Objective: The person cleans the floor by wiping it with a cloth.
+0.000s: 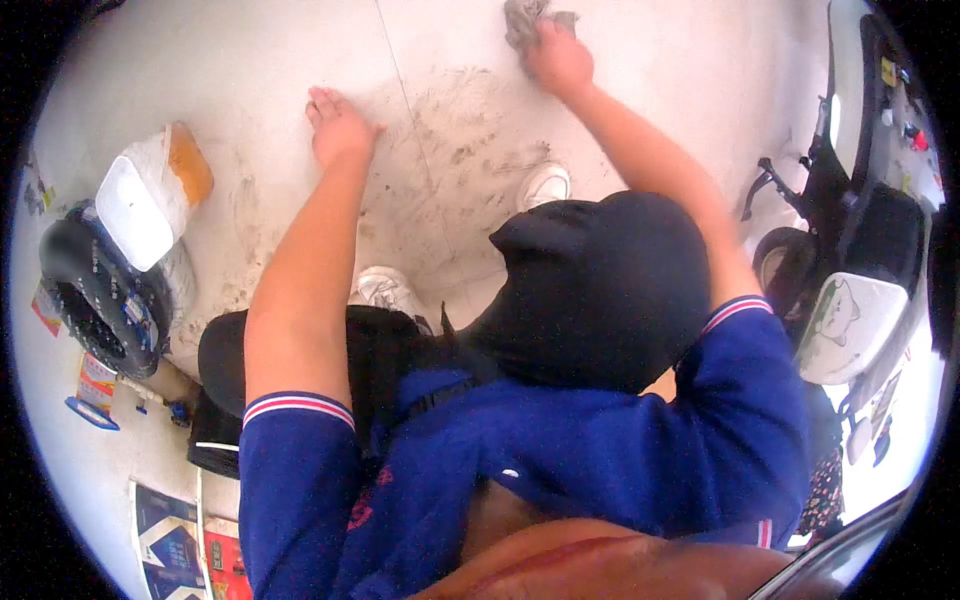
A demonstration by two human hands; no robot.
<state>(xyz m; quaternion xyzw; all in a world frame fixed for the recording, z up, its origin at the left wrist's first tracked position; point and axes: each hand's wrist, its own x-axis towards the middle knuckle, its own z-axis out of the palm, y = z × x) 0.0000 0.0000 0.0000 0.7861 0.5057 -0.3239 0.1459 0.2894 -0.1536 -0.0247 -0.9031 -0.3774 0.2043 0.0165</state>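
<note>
My right hand [559,62] is closed on a crumpled grey-brown cloth [525,27] at the top of the head view, against the pale tiled floor [470,45]. To its left, my left hand [342,130] rests on the same floor with its fingers stretched out and nothing in them. Dark smudges [455,150] mark the floor between and below my hands. My two white shoes, the left shoe [388,288] and the right shoe [546,184], stand on the dirty area.
At the left are a white and orange container [160,195] and black tires [125,310]. Boxes and printed posters [170,540] lie lower left. A scooter [870,220] stands at the right, near a white stool-like top with a cat drawing [853,325].
</note>
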